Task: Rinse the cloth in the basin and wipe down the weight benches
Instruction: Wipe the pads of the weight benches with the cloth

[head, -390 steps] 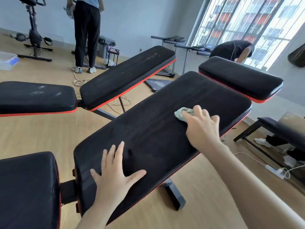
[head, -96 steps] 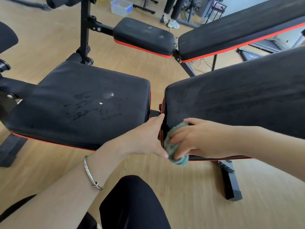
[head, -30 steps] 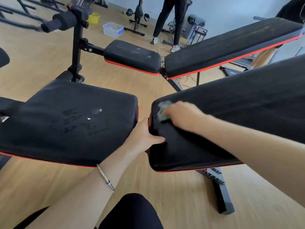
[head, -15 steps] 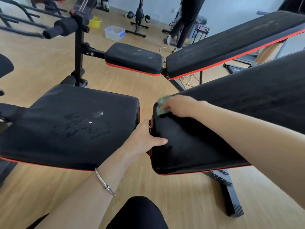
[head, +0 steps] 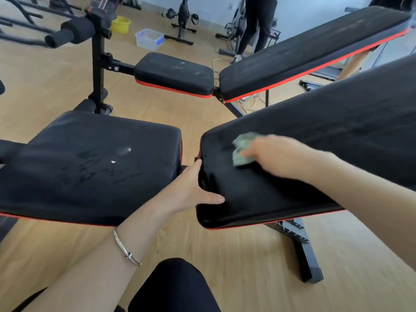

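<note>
The right hand (head: 278,157) lies palm-down on the near end of the backrest pad (head: 326,140), w/ the forearm reaching in from the lower right across the pad. Its fingers are bent over a pale green cloth (head: 241,150) & press it onto the black surface. Bunched cloth sticks out past the fingertips toward the pad's end. The hand is motion-blurred, so the exact finger grip can't be made out.

The left hand (head: 188,191) clamps the same pad at its near end corner. The thumb lies flat on top, pointing right. The fingers go down over the end face into the gap btwn the backrest pad & the seat pad (head: 90,167), mostly hidden there. The left forearm comes up from the bottom left, w/ a thin silver bracelet (head: 126,252) at the wrist. The 2 hands are apart, both on the one pad.

The seat pad shows dark damp streaks, a pale smudge & a small light speck. A knee in black fabric (head: 173,287) sits at the bottom centre, above the wood floor (head: 236,255).

A 2nd bench (head: 292,55), black w/ red trim, stands behind. Further back on the floor are a clear plastic box (head: 148,38) & a yellow tub (head: 120,24), well apart from the hands. A standing person's legs (head: 258,21) show near the far wall.
</note>
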